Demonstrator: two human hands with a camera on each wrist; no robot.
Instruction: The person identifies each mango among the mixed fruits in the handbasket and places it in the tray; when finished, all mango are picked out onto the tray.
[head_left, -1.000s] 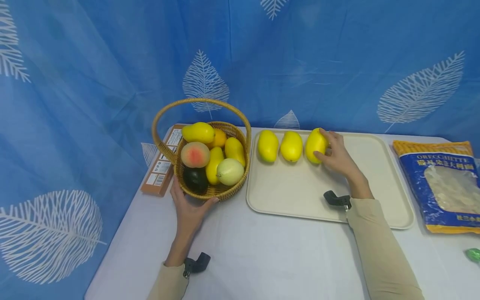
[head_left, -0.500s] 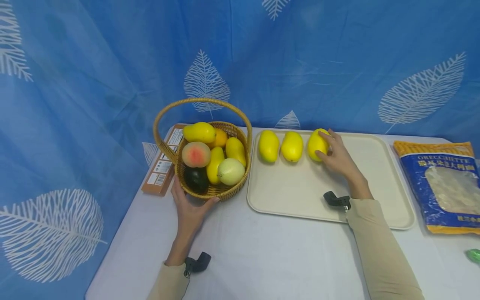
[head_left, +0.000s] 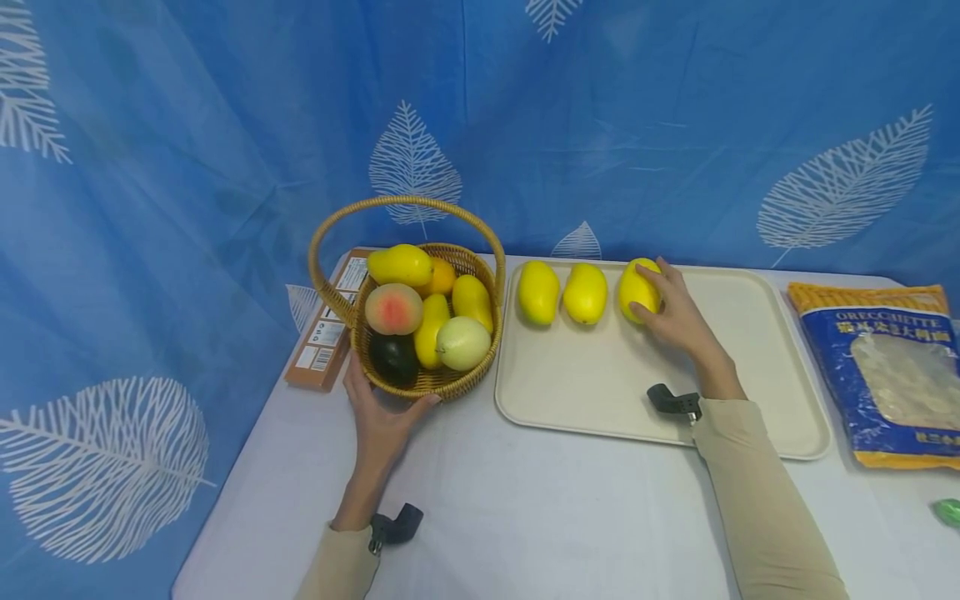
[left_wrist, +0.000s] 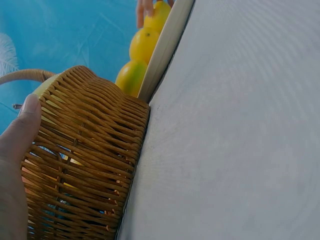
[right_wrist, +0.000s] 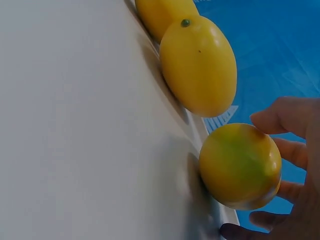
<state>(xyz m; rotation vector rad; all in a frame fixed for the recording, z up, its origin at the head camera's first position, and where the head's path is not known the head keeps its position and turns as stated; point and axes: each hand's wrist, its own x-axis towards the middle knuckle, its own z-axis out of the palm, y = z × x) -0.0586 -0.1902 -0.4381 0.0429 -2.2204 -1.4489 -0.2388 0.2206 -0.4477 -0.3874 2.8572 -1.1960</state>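
On the beige tray (head_left: 585, 379), three yellow mangoes stand in a row along the far edge. My right hand (head_left: 678, 312) holds the rightmost mango (head_left: 637, 287) between thumb and fingers; its greenish end (right_wrist: 240, 165) faces the right wrist camera. To its left lie the middle mango (head_left: 585, 294) and the leftmost mango (head_left: 538, 292). My left hand (head_left: 380, 425) grips the near side of a wicker basket (head_left: 468, 383), its thumb (left_wrist: 25, 125) against the weave and other fingers partly hidden. Inside are yellow mangoes (head_left: 401, 265), a peach (head_left: 393, 309), a dark green avocado (head_left: 393, 360) and a pale round fruit (head_left: 463, 343).
An orange fruit (head_left: 441, 277) sits deeper in the basket, under its tall handle (head_left: 405, 200). Behind the basket's left side lies a brown box (head_left: 324, 342). A blue and yellow pasta bag (head_left: 885, 375) and a green item (head_left: 948, 511) are at the right. A blue curtain (head_left: 600, 125) hangs behind.
The rightmost mango has shifted slightly right in my right hand, widening the gap to the middle one. My left hand keeps its place on the basket.
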